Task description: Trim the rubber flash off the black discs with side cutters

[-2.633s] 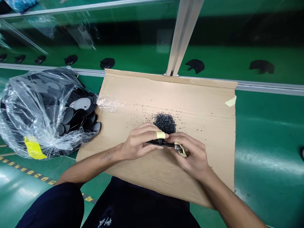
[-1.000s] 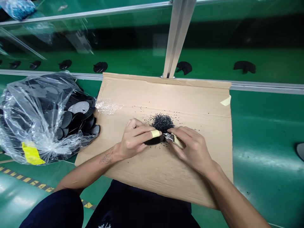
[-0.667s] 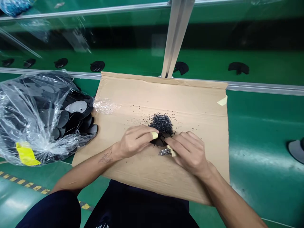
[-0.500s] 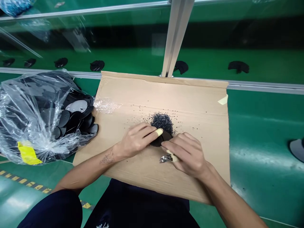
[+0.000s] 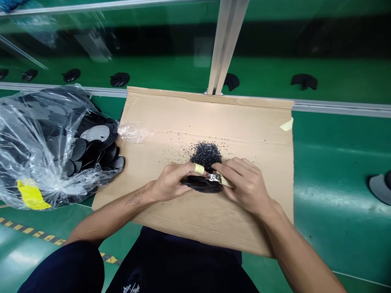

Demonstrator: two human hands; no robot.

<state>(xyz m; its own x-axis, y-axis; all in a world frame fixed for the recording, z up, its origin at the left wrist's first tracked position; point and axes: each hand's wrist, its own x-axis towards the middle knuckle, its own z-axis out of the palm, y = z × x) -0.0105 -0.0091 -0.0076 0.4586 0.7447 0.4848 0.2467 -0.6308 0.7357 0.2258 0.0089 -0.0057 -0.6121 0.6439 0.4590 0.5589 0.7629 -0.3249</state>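
My left hand (image 5: 171, 183), with yellow tape on its forefinger, grips a flat black plastic part (image 5: 201, 185) just above the cardboard sheet (image 5: 171, 110). My right hand (image 5: 244, 185) is closed on a small metal cutter (image 5: 217, 178) with a pale handle. The cutter's jaws rest on the upper edge of the black part. A heap of black plastic trimmings (image 5: 205, 154) lies on the cardboard just beyond both hands.
A clear plastic bag (image 5: 39, 134) full of black parts lies to the left, with a yellow label. Beyond a metal rail (image 5: 342, 108), several black parts (image 5: 304, 80) sit on the green conveyor belt. A metal post (image 5: 224, 40) rises behind the cardboard. A grey part (image 5: 378, 188) lies far right.
The right hand drew the cutter back toward me, then brought it onto the part again. The left hand turned the part between cuts. The parts on the belt drifted left.
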